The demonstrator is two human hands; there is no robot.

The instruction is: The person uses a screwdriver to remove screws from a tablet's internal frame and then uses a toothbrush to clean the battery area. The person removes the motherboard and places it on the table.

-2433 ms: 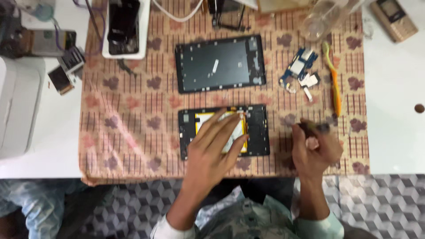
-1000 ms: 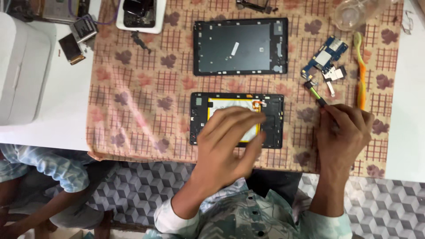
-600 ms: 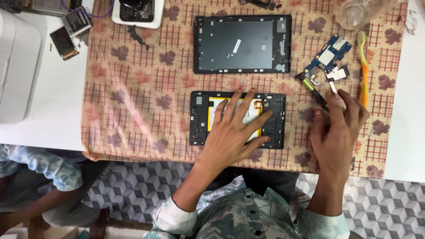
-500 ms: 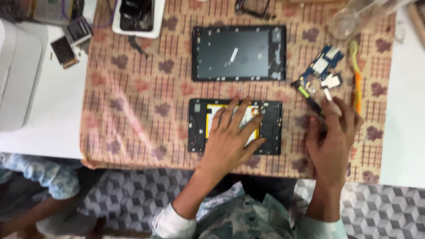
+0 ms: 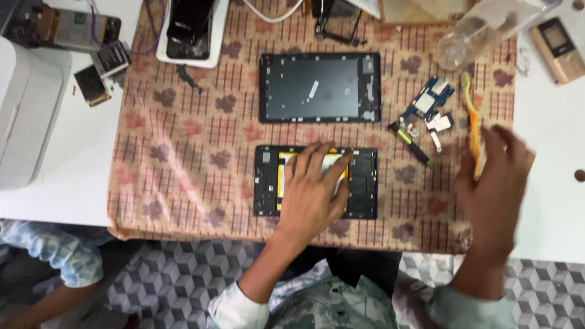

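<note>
My left hand [image 5: 314, 195] lies flat with fingers apart on an opened black tablet body [image 5: 365, 183], covering most of its yellow battery [image 5: 283, 167]. My right hand [image 5: 493, 183] is blurred at the right, over the lower end of an orange and yellow toothbrush [image 5: 470, 116]; whether it grips the brush is unclear. A black screwdriver with a green band [image 5: 413, 145] lies loose on the cloth between the hands. Above the tablet body lies a separate dark tablet panel [image 5: 320, 88]. A blue circuit board [image 5: 426, 103] and small parts sit beside the screwdriver.
A patterned pink cloth [image 5: 195, 158] covers the white table. A white box [image 5: 24, 116] stands at the left edge. A clear bottle [image 5: 481, 27], a keypad phone [image 5: 557, 42] and a white tray with a phone [image 5: 189, 30] lie at the back. Another person's sleeve [image 5: 55, 250] shows bottom left.
My right hand has let go of the screwdriver, which now lies on the cloth, and moved right to the toothbrush. My left hand stays on the tablet body.
</note>
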